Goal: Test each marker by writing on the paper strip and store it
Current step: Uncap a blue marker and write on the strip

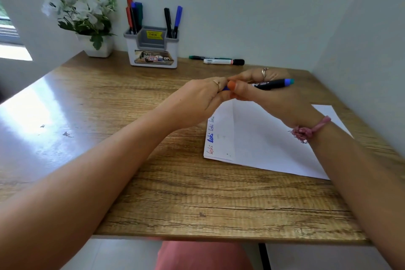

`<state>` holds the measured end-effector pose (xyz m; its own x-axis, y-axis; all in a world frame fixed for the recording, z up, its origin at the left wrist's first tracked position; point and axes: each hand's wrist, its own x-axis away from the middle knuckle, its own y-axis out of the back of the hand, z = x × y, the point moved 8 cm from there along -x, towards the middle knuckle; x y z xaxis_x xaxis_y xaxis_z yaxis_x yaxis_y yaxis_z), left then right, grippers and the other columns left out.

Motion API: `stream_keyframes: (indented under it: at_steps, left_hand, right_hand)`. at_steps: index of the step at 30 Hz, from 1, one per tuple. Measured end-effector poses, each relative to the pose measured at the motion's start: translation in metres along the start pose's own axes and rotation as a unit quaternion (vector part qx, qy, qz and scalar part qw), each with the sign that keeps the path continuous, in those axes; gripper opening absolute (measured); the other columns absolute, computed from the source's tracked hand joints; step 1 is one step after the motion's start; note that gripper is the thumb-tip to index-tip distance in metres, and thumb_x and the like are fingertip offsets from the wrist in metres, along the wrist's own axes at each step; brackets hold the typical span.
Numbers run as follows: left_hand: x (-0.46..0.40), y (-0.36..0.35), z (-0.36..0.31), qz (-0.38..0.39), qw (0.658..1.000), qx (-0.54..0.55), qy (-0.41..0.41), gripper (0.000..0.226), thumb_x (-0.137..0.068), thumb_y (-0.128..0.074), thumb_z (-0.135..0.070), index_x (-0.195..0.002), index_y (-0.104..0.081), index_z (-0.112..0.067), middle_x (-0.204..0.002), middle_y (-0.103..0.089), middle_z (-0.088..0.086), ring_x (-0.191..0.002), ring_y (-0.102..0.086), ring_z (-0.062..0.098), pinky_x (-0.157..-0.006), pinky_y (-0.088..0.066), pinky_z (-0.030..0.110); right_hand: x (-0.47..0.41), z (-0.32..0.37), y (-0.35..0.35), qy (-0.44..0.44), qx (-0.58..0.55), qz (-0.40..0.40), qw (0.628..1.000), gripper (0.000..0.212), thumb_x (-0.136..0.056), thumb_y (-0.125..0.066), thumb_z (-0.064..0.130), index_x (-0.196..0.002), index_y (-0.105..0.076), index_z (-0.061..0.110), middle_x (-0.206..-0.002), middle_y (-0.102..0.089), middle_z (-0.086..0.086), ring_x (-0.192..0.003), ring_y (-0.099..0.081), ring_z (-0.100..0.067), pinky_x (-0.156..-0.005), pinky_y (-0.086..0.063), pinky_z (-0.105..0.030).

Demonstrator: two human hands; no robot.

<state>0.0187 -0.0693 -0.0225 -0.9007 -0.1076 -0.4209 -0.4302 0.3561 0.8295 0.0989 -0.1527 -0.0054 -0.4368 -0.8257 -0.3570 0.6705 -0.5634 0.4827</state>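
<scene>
Centre right of frame, above the paper: both hands meet on one marker (pixel 271 84). My right hand (pixel 274 96) grips the black barrel, thumb curled over it, its blue-green end pointing toward the right edge. My left hand (pixel 203 98) pinches the blue cap end (pixel 225 88); the joint is mostly hidden by fingers, so I cannot tell whether the cap is coming off or going on.

Paper strip (pixel 221 136) lies on the desk (pixel 175 193) just below the hands, folded along the left edge of a white sheet, with several written words in red and blue down it.

Upper centre: holder (pixel 153 50) against the wall, markers standing in its left and right compartments. To its right, two loose markers (pixel 219 60) lie flat on the desk, apparently untested.

Judgement for the step: pull or push the cap straight along the barrel's axis, not at an angle, keeping the right hand's grip firm. If uncapping, keep the cap in the left hand, then write in the free space on the strip.
</scene>
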Motion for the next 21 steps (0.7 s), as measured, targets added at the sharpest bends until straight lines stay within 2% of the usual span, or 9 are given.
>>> stream_keyframes:
  at_steps: [2, 6, 12, 16, 19, 21]
  left_hand:
    - [-0.001, -0.002, 0.003, 0.004, 1.0, 0.008, 0.01, 0.01, -0.1, -0.037, -0.027, -0.093, -0.043, -0.022, -0.079, -0.049, -0.013, -0.072, -0.052, 0.01, -0.063, -0.042, 0.019]
    - [0.0, 0.003, 0.003, -0.021, 1.0, 0.001, -0.014, 0.019, -0.099, -0.036, -0.034, -0.087, -0.044, -0.021, -0.068, -0.047, -0.013, -0.058, -0.046, 0.007, -0.052, -0.035, 0.022]
    - [0.0, 0.007, 0.0, -0.058, 0.997, -0.033, -0.05, 0.021, -0.094, -0.039, -0.039, -0.08, -0.043, -0.023, -0.053, -0.042, -0.012, -0.044, -0.04, 0.008, -0.045, -0.028, 0.023]
    - [0.0, 0.012, 0.006, -0.079, 0.995, -0.059, -0.023, 0.033, -0.089, -0.038, -0.052, -0.066, -0.041, -0.028, -0.047, -0.042, -0.008, -0.041, -0.04, 0.01, -0.044, -0.035, 0.03]
    - [0.0, 0.01, 0.01, -0.062, 0.997, -0.041, -0.002, 0.047, -0.086, -0.04, -0.062, -0.074, -0.053, -0.018, -0.053, -0.05, -0.004, -0.047, -0.046, 0.013, -0.048, -0.039, 0.032]
    - [-0.002, 0.001, 0.011, -0.001, 0.999, -0.018, 0.027, 0.057, -0.078, -0.044, -0.07, -0.087, -0.053, -0.015, -0.063, -0.056, -0.002, -0.054, -0.049, 0.013, -0.051, -0.041, 0.029]
  right_hand:
    - [0.002, -0.002, 0.0, -0.012, -0.061, -0.017, 0.998, 0.036, -0.072, -0.073, 0.027, -0.103, -0.071, 0.009, -0.096, -0.073, -0.011, -0.095, -0.069, -0.024, -0.085, -0.056, -0.036]
    - [0.004, -0.007, -0.01, -0.046, -0.155, 0.019, 0.987, 0.034, -0.073, -0.071, 0.018, -0.105, -0.069, 0.009, -0.102, -0.072, -0.014, -0.099, -0.068, -0.024, -0.083, -0.056, -0.035]
    - [0.006, -0.01, -0.016, -0.053, -0.204, 0.052, 0.976, 0.034, -0.076, -0.066, 0.02, -0.108, -0.067, 0.01, -0.106, -0.071, -0.013, -0.102, -0.067, -0.026, -0.083, -0.055, -0.037]
    - [0.009, -0.009, -0.016, -0.048, -0.204, 0.077, 0.975, 0.03, -0.08, -0.063, 0.015, -0.109, -0.067, 0.01, -0.11, -0.07, -0.011, -0.106, -0.065, -0.026, -0.086, -0.055, -0.038]
    - [0.009, -0.008, -0.012, -0.054, -0.187, 0.079, 0.978, 0.031, -0.079, -0.063, 0.02, -0.109, -0.067, 0.01, -0.11, -0.07, -0.011, -0.105, -0.066, -0.025, -0.085, -0.055, -0.037]
    - [0.008, -0.01, -0.007, -0.07, -0.169, 0.066, 0.981, 0.038, -0.076, -0.064, 0.033, -0.107, -0.068, 0.012, -0.105, -0.072, -0.009, -0.1, -0.068, -0.024, -0.08, -0.057, -0.033]
